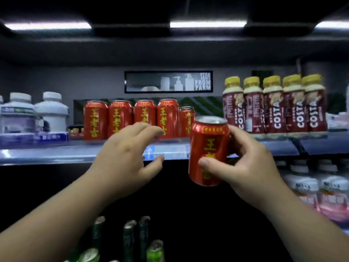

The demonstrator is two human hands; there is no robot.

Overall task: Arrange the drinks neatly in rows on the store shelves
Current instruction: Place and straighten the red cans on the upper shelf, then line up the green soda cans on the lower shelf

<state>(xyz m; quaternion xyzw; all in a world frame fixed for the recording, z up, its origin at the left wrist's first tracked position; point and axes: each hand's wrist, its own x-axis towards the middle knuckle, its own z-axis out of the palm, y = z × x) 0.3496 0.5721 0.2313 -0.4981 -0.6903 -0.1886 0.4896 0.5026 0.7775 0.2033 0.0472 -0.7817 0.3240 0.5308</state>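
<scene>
While the squat white bottles (51, 110) at the left of the frame stand out of harm's way on the shelf (47, 154), the row of red cans (120, 118) just right of them does not. The left hand (124, 159) hovers in front of it, fingers spread and loose, holding nothing, and a careless sweep could knock those smooth, thin-walled cylinders into one another. Below its fingertips the shelf lip, a hard glossy strip, carries a paper price tag (168, 152). Right of the row a fifth can (187, 118) sits further back, leaving a gap at the front. Well apart from the left hand, the right hand (243, 167) clamps the held can (209, 148), thumb across its printed front and fingers round the back. The can is in the air in front of the shelf lip, not yet on the shelf. Its slick metal probably offers little grip, so it could slip and drop toward the green bottles (130, 237) at the bottom of the frame. It could also clip the shelf edge going in, or jostle the Costa bottles (273, 106) at the right, whose tall plastic bodies and yellow caps look easy to topple.
</scene>
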